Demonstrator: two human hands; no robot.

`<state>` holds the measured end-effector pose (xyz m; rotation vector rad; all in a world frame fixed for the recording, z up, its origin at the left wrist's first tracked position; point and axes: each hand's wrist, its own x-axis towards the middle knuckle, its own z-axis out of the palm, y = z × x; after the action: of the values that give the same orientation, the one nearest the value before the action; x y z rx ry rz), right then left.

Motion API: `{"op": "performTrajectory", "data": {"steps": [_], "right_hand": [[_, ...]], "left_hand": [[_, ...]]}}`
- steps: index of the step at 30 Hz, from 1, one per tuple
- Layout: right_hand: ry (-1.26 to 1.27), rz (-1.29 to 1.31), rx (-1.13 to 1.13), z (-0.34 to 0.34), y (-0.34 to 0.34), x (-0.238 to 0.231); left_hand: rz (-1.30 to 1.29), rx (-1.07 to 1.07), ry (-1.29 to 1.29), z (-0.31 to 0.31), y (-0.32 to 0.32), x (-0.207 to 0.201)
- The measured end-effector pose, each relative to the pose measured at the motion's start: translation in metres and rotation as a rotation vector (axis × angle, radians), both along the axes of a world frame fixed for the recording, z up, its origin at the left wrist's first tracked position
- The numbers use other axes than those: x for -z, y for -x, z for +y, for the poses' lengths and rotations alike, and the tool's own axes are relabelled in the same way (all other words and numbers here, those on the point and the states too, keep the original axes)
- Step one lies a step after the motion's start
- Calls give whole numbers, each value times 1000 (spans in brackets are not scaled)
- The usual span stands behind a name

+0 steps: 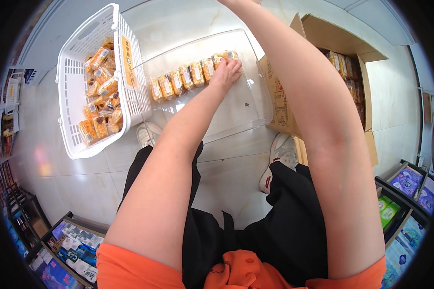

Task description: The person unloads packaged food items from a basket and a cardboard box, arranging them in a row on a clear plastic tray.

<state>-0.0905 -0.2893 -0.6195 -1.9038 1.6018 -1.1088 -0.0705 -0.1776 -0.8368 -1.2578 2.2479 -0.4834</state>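
A row of several clear-wrapped orange-yellow snack bars (pixel 185 77) stands upright in a clear plastic tray (pixel 226 115) on the floor. My left hand (pixel 226 72) is at the row's right end, its fingers bent around the last bars and partly covering them. Above and across the tray stretches my right forearm (pixel 294 62), which leaves the picture at the top edge, so the right hand's fingers cannot be seen. Left of the tray, a white basket (pixel 125 103) with slotted walls holds many similar wrapped bars (pixel 101 86), lying in a loose pile.
An open cardboard box (pixel 279 96) with wrapped packs inside stands right of the tray, partly behind my right arm. My shoes (pixel 280 154) are on the tiled floor close to the tray. Shelves with packaged goods (pixel 74 250) line the lower left and lower right (pixel 405 180).
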Motion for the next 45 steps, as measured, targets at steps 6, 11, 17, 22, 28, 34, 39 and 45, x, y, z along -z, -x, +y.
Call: {"op": "performTrajectory", "data": {"steps": [6,11,17,22,28,34,39,45], "right_hand": [[142,113,-4,17,9,41],[-305,403,-344,12,24,48],[-1116,845,-784,19,36,29],[-1177,1361,-1048,61,28,54],[-1125,1229,-698,88,40,144],[-420,625,-373,109,67,196],[-549,1067,-385,124,49,159],[-614,1143,-385,96,55,205]], "left_hand": [[223,-42,-10,8,-24,-10],[351,-29,21,23,-39,-10],[161,-113,-266,25,-51,-42],[104,-127,-299,27,-44,-50],[493,-196,-260,17,-56,-20],[594,-222,-103,10,-45,-7],[388,-185,-50,20,-33,13],[530,-207,86,30,-20,16]]}}
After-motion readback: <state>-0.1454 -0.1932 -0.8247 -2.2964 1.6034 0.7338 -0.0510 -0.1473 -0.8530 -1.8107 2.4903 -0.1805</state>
